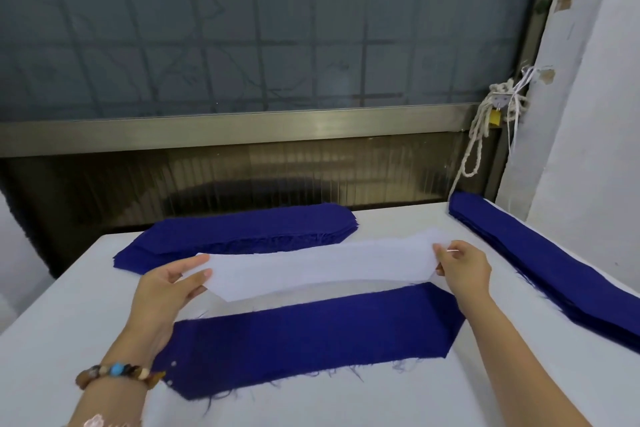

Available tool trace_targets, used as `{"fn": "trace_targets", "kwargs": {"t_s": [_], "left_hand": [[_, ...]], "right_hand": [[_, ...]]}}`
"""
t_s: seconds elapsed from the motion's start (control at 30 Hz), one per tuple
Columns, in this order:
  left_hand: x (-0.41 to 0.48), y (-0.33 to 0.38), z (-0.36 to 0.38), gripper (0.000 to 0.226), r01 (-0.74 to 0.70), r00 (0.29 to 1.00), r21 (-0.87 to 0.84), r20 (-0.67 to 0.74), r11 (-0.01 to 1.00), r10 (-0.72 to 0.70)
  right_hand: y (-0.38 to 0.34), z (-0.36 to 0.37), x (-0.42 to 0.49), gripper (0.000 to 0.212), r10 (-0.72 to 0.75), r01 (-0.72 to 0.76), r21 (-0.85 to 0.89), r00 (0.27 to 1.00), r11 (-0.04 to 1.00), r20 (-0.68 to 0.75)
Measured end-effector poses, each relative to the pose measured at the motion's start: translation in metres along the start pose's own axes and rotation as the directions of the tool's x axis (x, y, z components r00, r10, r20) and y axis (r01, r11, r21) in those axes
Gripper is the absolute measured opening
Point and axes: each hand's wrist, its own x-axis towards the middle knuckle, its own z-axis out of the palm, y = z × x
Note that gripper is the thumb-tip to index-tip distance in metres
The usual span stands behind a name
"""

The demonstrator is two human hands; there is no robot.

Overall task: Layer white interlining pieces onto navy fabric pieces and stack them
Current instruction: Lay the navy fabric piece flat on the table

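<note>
Interlining: one white interlining piece (322,267) is held by both ends over the bench (62,340), stretched left to right, with angled corners at each end.
Left hand (169,288): grasps the piece's left end, thumb on top and fingers curled beneath.
Right hand (462,265): pinches the right end between thumb and fingertips.
Single navy piece (311,336): lies flat at the front of the bench, its near edge frayed and its ends cut at an angle. Its left end passes under the left wrist.
Gap: a bare strip of bench shows between the interlining's near edge and the navy piece's far edge.
Rear stack (242,232): navy pieces piled along the bench's back edge, just behind the interlining.
Right stack (540,263): navy pieces run along the bench's right edge, near the right hand but apart from it.
Open room: bare bench at front left and front right of the single piece.
Wrist: a beaded bracelet (119,373) on the left arm.
</note>
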Motion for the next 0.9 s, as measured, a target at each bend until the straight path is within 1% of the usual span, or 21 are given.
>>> {"fn": "trace_targets", "kwargs": {"t_s": [0.1,0.2,0.27,0.37,0.47,0.6,0.7,0.83,0.9], "left_hand": [[-0.017,-0.003,-0.018,0.030,0.041,0.999,-0.002,0.000,0.999,-0.041],[-0.033,-0.009,-0.030,0.022,0.079,0.997,0.020,-0.016,0.997,-0.078],[-0.041,-0.014,-0.035,0.020,0.082,0.997,0.037,-0.012,0.996,-0.082],[-0.049,-0.020,-0.041,0.018,0.105,0.994,0.048,-0.007,0.993,-0.105],[-0.054,-0.028,-0.045,0.018,0.117,0.993,0.021,0.018,0.993,-0.118],[-0.060,-0.038,-0.044,0.020,0.139,0.989,0.030,0.056,0.990,-0.141],[-0.064,-0.044,-0.044,0.022,0.110,0.992,0.086,0.044,0.990,-0.114],[-0.068,-0.045,-0.043,0.023,0.025,1.000,0.151,-0.001,0.988,-0.025],[-0.070,-0.045,-0.041,0.022,-0.024,0.999,0.222,-0.023,0.975,0.030]], "right_hand": [[0.002,-0.009,-0.018,0.020,-0.013,0.013,0.002,0.999,1.000,0.040],[0.005,-0.018,-0.035,0.013,-0.050,0.050,0.005,0.996,0.999,0.071],[0.007,-0.022,-0.044,0.012,-0.062,0.063,-0.004,0.995,0.998,0.080],[0.013,-0.026,-0.053,0.010,-0.084,0.088,-0.039,0.991,0.995,0.103],[0.020,-0.028,-0.059,0.009,-0.108,0.119,-0.079,0.987,0.990,0.122],[0.026,-0.029,-0.065,0.010,-0.150,0.167,-0.162,0.982,0.973,0.110],[0.027,-0.028,-0.067,0.015,-0.186,0.205,-0.223,0.977,0.953,0.104],[0.026,-0.027,-0.069,0.024,-0.193,0.217,-0.253,0.974,0.943,0.115],[0.026,-0.027,-0.070,0.030,-0.196,0.221,-0.266,0.974,0.938,0.116]]}}
